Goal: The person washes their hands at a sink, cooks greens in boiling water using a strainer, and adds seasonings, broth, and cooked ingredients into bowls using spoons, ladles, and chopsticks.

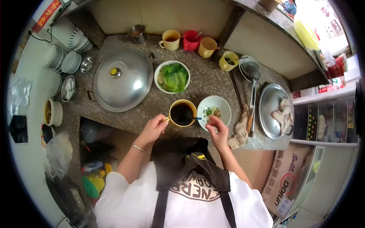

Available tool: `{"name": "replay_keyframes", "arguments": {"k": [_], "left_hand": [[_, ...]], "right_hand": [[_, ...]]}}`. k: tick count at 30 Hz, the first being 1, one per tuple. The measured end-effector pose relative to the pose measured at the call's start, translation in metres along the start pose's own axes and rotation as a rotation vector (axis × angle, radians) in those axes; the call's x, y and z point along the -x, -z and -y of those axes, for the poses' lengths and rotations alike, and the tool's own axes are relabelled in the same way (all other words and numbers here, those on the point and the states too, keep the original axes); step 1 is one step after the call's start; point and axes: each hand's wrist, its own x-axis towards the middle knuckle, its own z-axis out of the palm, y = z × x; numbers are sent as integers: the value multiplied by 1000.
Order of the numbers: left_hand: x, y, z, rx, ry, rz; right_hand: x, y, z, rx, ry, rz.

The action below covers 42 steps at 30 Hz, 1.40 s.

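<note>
My left hand (153, 128) grips the handle of a yellow mug (194, 110) that holds dark liquid. A utensil with a blue handle (198, 118) sticks out of the mug toward the right. My right hand (219, 133) is over the near edge of a white bowl (224, 104), its fingers bent and slightly apart, with nothing visible in them. Chopped green onion (208, 111) and some brownish bits lie in that bowl. Behind the mug stands another white bowl (156, 85) filled with green lettuce (173, 77).
A large domed lid (127, 85) lies left. Cups, including a red mug (191, 41), line the back wall. A ladle (251, 70), a raw-meat-like piece (240, 133) and a metal tray (266, 121) are right. Stacked plates (55, 57) stand at far left.
</note>
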Motion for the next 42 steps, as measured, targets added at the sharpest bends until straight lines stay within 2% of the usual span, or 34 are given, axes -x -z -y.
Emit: {"name": "replay_keyframes", "arguments": {"k": [1, 3, 5, 8, 9, 10, 12, 14, 15, 16, 17, 19, 21, 22, 23, 24, 25, 26, 27, 29, 30, 31, 33, 35, 37, 39, 41, 42], "left_hand": [[-2, 12, -6, 37, 42, 4], [-9, 40, -13, 57, 39, -29], [-25, 72, -12, 136, -33, -76], [-57, 119, -34, 37, -86, -177], [-73, 134, -35, 44, -115, -206], [-93, 147, -36, 40, -161, -245], [-138, 172, -36, -30, -236, -312], [-188, 193, -32, -87, -242, -366], [-213, 200, -31, -94, -257, -377], [-239, 206, -29, -92, -269, -362], [-265, 210, -24, -74, -259, -397], [-306, 215, -9, -53, -252, -408], [-347, 218, 5, 91, -177, -413], [-368, 220, 18, 115, -196, -432], [-386, 221, 31, 137, -216, -439], [-397, 220, 36, 252, -139, -439], [-412, 226, 47, 186, -131, -416], [-422, 233, 56, 154, -104, -338], [-447, 245, 85, -86, -204, -406], [-418, 227, 46, 107, 33, -386], [-429, 235, 62, 72, -5, -346], [-440, 245, 77, 45, -46, -316], [-416, 238, 51, -235, -14, -321], [-411, 236, 51, -267, -72, -471], [-357, 204, -6, -129, 17, -544], [-336, 206, -2, -85, -134, -537], [-351, 233, 58, -221, -405, -624], [-325, 226, 54, -105, -360, -569]], "right_hand": [[-1, 1, -7, 2, -14, 9], [-2, 4, -15, -104, -187, -47], [-1, 13, -30, -77, -254, -107], [20, 33, -66, -55, -397, -178], [29, 41, -75, -8, -479, -127], [44, 50, -90, 76, -471, -13], [79, 54, -105, -6, -720, 163], [99, 44, -76, -58, -1060, 319], [124, 45, -99, -75, -1166, 488], [131, 35, -79, 32, -1099, 530], [125, 29, -56, 144, -867, 633], [129, 24, -48, 256, -643, 706], [165, 13, -71, 465, -626, 498], [166, 12, -76, 456, -657, 445], [164, 16, -79, 325, -918, 525], [164, 16, -75, 161, -1169, 595], [160, 12, -60, 125, -1197, 524], [153, 11, -43, -52, -1268, 349], [153, 6, -33, -228, -1316, 182], [192, 5, -73, -330, -1258, 49], [199, 10, -82, -228, -1085, 35], [206, 18, -96, 5, -1046, -6], [186, 46, -96, 99, -983, -190], [157, 80, -102, 155, -929, -433], [133, 117, -129, 264, -801, -613], [105, 149, -137, 368, -703, -686], [83, 177, -165, 598, -652, -711], [72, 186, -163, 643, -568, -663]]}}
